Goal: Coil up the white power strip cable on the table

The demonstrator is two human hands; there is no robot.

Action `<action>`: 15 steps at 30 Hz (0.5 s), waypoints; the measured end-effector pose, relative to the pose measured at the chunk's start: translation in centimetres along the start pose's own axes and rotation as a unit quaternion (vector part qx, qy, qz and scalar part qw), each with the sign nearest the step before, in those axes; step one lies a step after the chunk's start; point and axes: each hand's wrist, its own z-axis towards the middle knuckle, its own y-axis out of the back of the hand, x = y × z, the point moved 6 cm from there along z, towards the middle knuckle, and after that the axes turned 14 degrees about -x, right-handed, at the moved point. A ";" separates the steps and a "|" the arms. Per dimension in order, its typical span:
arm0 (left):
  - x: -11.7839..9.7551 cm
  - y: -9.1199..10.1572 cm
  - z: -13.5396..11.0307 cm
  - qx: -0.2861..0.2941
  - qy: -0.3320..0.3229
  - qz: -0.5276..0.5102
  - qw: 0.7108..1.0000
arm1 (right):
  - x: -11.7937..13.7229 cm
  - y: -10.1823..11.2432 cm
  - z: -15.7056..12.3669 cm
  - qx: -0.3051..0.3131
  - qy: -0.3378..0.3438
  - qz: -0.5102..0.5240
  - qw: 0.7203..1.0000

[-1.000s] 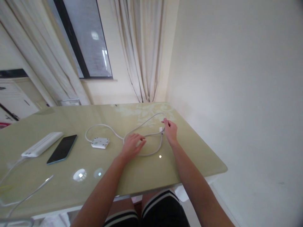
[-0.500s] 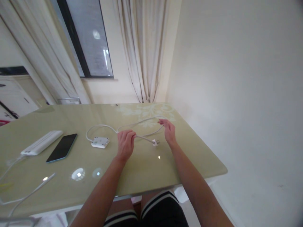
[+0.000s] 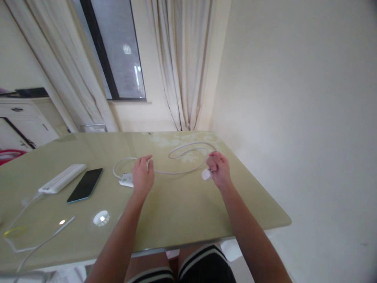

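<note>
Glossy olive-green glass table by a curtained window, head view: your left hand is pinched on the thin white power cable just at 3 o'clock of the small white square adapter box; your right hand is pinched on its white plug end. Keep the loop at 12 o'clock flat and the slack even. A black smartphone and a white power strip lie at 9 o'clock.
</note>
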 end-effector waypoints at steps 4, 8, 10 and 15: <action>7.9 1.7 1.0 0.165 0.061 0.228 0.957 | 7.7 5.5 1.8 -0.102 0.057 0.107 0.987; 11.3 2.9 0.0 0.278 0.032 0.181 0.943 | 14.7 9.2 2.1 -0.161 0.118 0.051 0.979; 11.0 3.6 -0.9 0.317 -0.008 0.101 0.943 | 17.8 10.0 1.5 -0.195 0.172 0.011 0.966; 10.4 9.5 -2.9 0.233 0.079 -0.057 0.968 | 25.3 11.9 -1.5 -0.327 0.252 -0.030 0.910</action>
